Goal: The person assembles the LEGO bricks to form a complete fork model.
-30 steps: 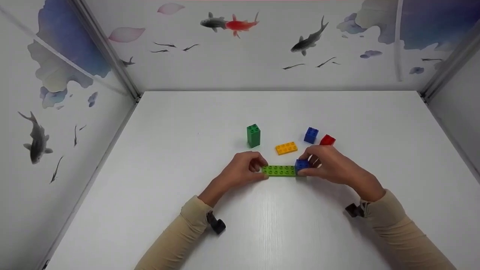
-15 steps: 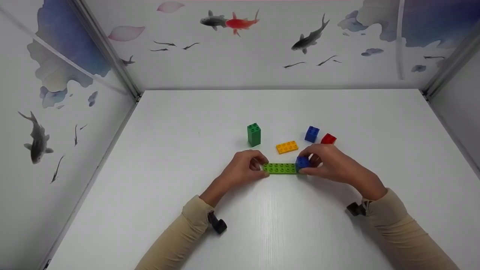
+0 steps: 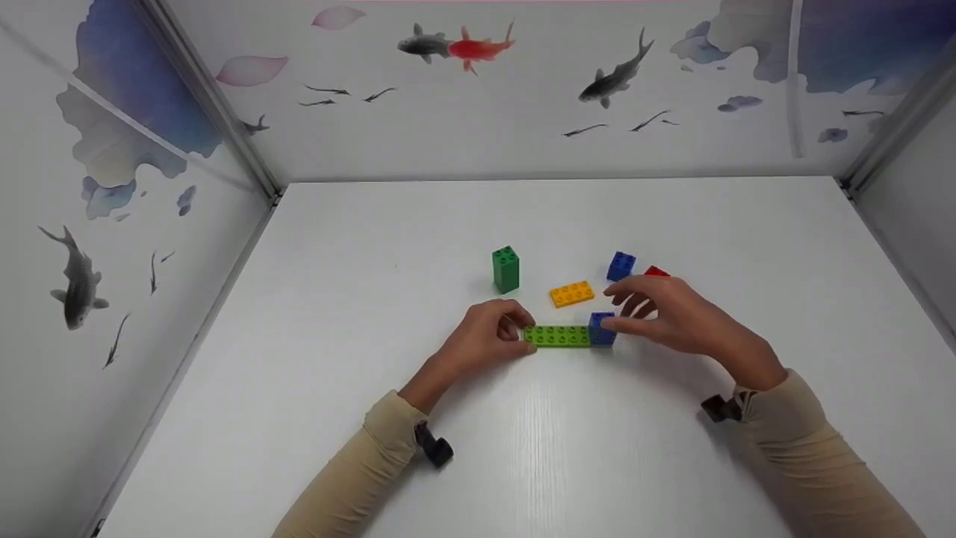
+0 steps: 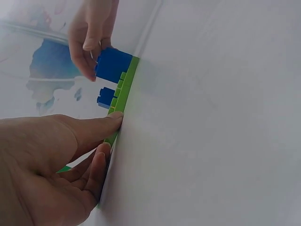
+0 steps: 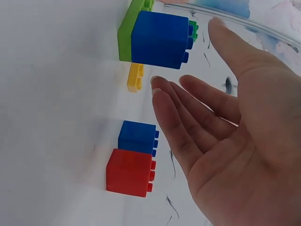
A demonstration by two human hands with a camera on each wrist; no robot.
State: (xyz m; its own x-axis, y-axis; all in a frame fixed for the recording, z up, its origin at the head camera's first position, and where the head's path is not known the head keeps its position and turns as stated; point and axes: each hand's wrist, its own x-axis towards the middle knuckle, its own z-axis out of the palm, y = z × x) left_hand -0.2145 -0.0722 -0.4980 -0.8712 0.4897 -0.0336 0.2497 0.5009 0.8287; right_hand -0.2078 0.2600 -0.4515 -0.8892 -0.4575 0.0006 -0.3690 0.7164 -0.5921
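Note:
A long lime-green building brick [image 3: 556, 336] lies flat on the table, studs up. My left hand [image 3: 493, 332] pinches its left end between thumb and fingers. On the brick's right end sits a blue brick [image 3: 602, 329], its base against the green studs in the left wrist view. Beside that blue brick my right hand [image 3: 672, 314] is spread, thumb and fingers apart with nothing between them. In the right wrist view, a gap shows between the fingers [image 5: 174, 117] and the blue brick [image 5: 160, 40].
Behind the hands stand a tall dark-green brick [image 3: 506, 270], a flat yellow brick [image 3: 571, 294] and a second blue brick [image 3: 621, 266]. A red brick [image 5: 129, 173] is partly hidden behind the right hand in the head view. Printed wall panels border the white table [image 3: 358, 254].
My right hand has let go of the blue brick and moved slightly back to the right, its fingers spreading. The blue brick stays on the green one; my left hand has kept its grip.

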